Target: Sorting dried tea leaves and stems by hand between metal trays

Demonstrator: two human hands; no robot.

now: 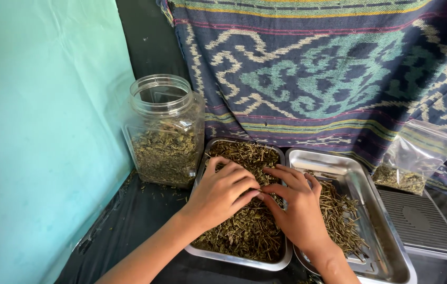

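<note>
Against the pale teal wall on the left stands a clear plastic jar [164,131], lid off, about half full of dried greenish leaves, on the dark table [128,221]. Just beside it sits a steel tray [244,262] heaped with dried herb leaves and stems [249,231]. The left hand [222,193] lies palm down on that heap, its grip loose and open, fingers spread and slightly curled, pressing on the leaves without closing on anything I can make out. The right hand [298,205] rests over the seam between this tray and the next, fingers [281,176] bent and pointing left, their tips touching the herbs close to the left hand's fingertips; whether they pinch a stem I cannot tell. Under its wrist a second steel tray [376,210] holds a thinner scatter of pale stems [339,221]. Further right lies a flat grey scale [423,223], and behind it leans a clear plastic bag [418,158] with some herbs at the bottom, against a patterned woven cloth [328,68].
</note>
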